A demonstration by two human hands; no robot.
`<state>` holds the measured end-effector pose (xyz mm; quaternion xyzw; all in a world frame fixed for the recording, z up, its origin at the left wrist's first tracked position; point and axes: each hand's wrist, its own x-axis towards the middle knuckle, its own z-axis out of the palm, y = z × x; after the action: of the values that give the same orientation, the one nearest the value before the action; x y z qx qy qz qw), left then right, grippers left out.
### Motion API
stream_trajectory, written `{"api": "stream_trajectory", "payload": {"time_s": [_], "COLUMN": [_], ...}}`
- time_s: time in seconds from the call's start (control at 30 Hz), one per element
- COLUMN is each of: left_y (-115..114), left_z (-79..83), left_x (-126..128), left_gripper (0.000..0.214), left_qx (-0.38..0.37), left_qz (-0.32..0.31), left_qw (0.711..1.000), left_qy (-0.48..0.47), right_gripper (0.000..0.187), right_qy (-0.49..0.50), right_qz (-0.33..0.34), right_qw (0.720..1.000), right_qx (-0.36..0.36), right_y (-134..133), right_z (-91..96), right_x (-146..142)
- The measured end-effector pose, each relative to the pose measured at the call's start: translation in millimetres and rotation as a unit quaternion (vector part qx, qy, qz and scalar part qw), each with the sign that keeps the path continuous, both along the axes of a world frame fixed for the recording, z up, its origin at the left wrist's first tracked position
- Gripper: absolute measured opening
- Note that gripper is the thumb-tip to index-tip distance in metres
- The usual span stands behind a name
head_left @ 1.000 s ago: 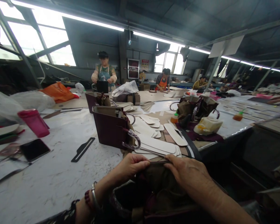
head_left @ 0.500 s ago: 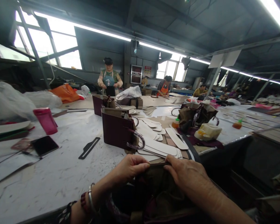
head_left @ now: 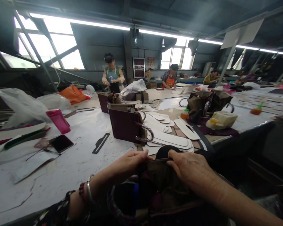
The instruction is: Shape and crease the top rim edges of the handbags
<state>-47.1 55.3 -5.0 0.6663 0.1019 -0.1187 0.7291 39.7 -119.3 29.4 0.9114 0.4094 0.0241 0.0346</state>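
Note:
An open handbag (head_left: 166,180) with a brown lining hangs low in front of me, its inside dim. My left hand (head_left: 132,161) pinches the far top edge of it, thumb against fingers. On the same edge, a short way to the right, my right hand (head_left: 191,164) grips with thumb and fingers. Just beyond the edge, between the hands, shows a black rounded piece (head_left: 166,151) whose kind I cannot make out. A braided-look handle (head_left: 113,201) curves below my left wrist. Past my hands, a maroon handbag (head_left: 122,124) stands upright on the table.
White flat panels (head_left: 167,139) lie in a pile beyond my hands. A dark slotted template (head_left: 101,143), a phone (head_left: 62,142) and a pink cup (head_left: 58,121) are to the left. More bags (head_left: 207,102) and a whitish container (head_left: 221,120) stand right. Co-workers (head_left: 112,73) are behind the table.
The view has shifted, so the table items appear farther right. Both hands keep hold of the bag's edge. The black rounded piece now shows behind that edge.

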Motion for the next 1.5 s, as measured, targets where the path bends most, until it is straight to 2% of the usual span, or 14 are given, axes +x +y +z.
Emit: {"api": "stream_trajectory", "payload": {"time_s": [0.13,0.3,0.5,0.63,0.73,0.83,0.97,1.13,1.23,1.5], "left_y": [1,-5,-17,-21,-25,-29,-34,-37,-36,-32], "left_z": [-4.4,-6.9,-0.9,7.9,6.2,-0.1,-3.5,-3.7,-7.5,-17.0], "left_x": [12,33,48,69,87,97,97,98,101,102], "left_gripper": [0.056,0.046,0.038,0.035,0.032,0.029,0.026,0.030,0.031,0.033], "left_qx": [0.009,0.092,0.165,0.182,0.192,0.214,0.242,0.239,0.234,0.201], "left_qz": [-0.018,-0.109,-0.150,-0.237,-0.283,-0.273,-0.253,-0.245,-0.241,-0.251], "left_qw": [1.000,0.990,0.974,0.954,0.939,0.937,0.936,0.938,0.940,0.946], "left_qy": [0.007,-0.014,0.024,0.010,0.020,0.029,0.029,0.046,0.052,0.048], "right_gripper": [0.012,0.012,0.012,0.011,0.011,0.010,0.023,0.007,0.007,0.029], "right_qy": [-0.001,0.000,0.049,0.073,0.079,0.093,0.088,0.119,0.122,0.129], "right_qz": [0.000,-0.006,-0.010,-0.009,-0.008,-0.011,-0.026,-0.067,-0.075,-0.081], "right_qw": [1.000,1.000,0.999,0.997,0.997,0.996,0.995,0.990,0.989,0.988], "right_qx": [-0.007,0.001,0.003,0.003,-0.007,0.009,0.050,0.035,0.032,0.037], "right_y": [-3,-13,-24,-24,-22,-28,-46,-58,-56,-55], "right_z": [-3.3,-11.9,-22.1,-24.5,-27.2,-33.7,-43.5,-46.0,-46.9,-51.0], "right_x": [5,16,26,33,38,44,51,61,66,69]}}
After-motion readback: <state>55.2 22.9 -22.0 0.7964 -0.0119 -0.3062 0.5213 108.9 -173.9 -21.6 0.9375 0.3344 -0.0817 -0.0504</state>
